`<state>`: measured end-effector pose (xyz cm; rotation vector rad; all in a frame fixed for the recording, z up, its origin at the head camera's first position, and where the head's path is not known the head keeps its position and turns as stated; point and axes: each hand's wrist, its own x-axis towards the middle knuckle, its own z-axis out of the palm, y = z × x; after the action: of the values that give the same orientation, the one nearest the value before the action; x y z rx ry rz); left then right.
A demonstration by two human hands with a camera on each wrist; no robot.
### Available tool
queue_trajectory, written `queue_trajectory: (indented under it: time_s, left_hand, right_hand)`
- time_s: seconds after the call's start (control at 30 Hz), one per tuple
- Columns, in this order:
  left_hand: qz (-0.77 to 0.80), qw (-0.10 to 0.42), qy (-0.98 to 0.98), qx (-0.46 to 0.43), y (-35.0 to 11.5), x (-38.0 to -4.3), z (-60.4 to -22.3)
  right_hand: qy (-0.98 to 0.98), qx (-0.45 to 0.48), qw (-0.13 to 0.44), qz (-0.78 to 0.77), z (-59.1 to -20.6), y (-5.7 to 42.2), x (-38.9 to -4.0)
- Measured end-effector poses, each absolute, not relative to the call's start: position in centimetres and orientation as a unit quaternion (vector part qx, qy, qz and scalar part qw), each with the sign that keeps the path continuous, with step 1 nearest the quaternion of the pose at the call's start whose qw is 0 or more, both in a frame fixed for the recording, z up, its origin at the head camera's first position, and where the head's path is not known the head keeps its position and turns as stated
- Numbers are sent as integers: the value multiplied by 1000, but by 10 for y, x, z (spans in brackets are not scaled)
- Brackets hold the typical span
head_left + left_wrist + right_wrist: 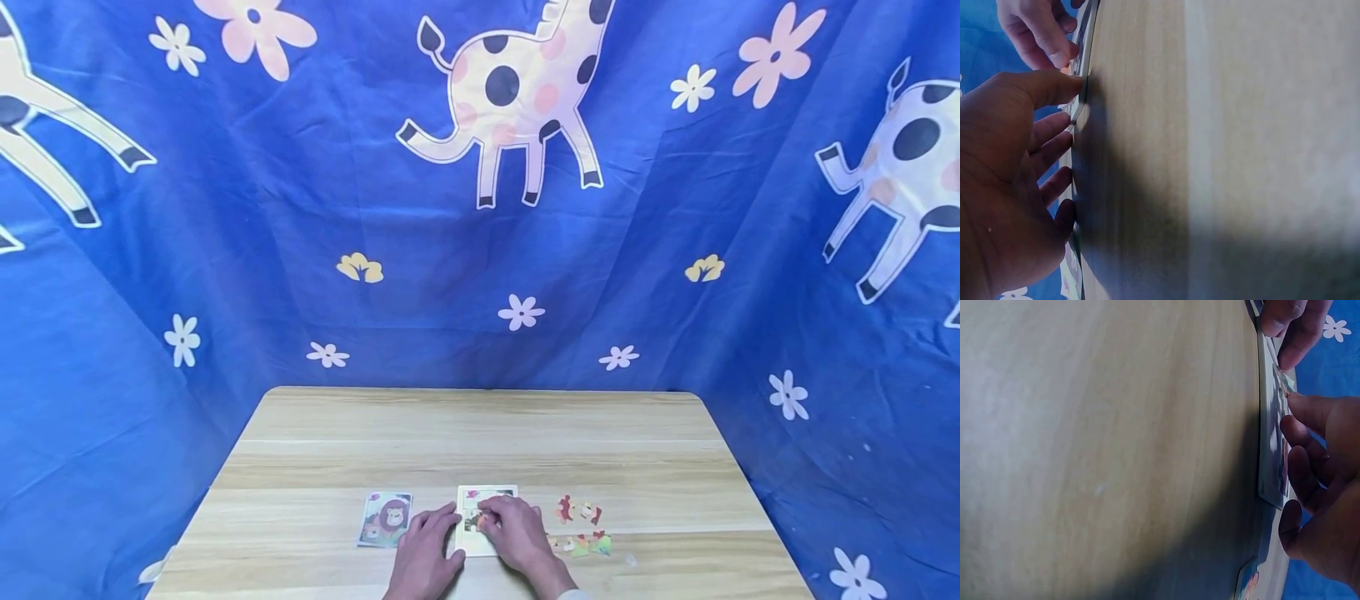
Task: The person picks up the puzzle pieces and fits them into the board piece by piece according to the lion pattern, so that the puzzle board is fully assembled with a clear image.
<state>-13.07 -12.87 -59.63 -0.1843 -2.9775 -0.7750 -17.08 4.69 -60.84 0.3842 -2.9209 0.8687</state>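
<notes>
A white-bordered puzzle board [483, 547] lies flat on the table with part of a picture in its recess. My left hand [429, 546] rests along its left edge, fingers fairly straight and thumb at the near left corner. Over the board, my right hand [519, 535] has its thumb and fingertips bent down at a small colourful puzzle piece [481, 522] in the recess, largely covered by them. The right wrist view shows the right thumb [1313, 411] at the piece, the other fingers curled beside it. Past the board, the left hand [1029, 144] appears in the left wrist view.
A lion picture card [387, 518] lies left of the board. Several loose pieces lie to the right, among them a red piece [565, 508] and a green piece [601, 545]. The wooden table [480, 425] is enclosed by a blue patterned curtain [450, 292].
</notes>
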Motion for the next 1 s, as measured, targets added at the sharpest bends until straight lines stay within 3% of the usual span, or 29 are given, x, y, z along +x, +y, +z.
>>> queue_trajectory:
  time_s: [1.0]
  left_hand:
    - [-250,53,-965,-63,-128,-131,-599]
  right_hand:
    - [-956,143,59,250,-613,41,-170]
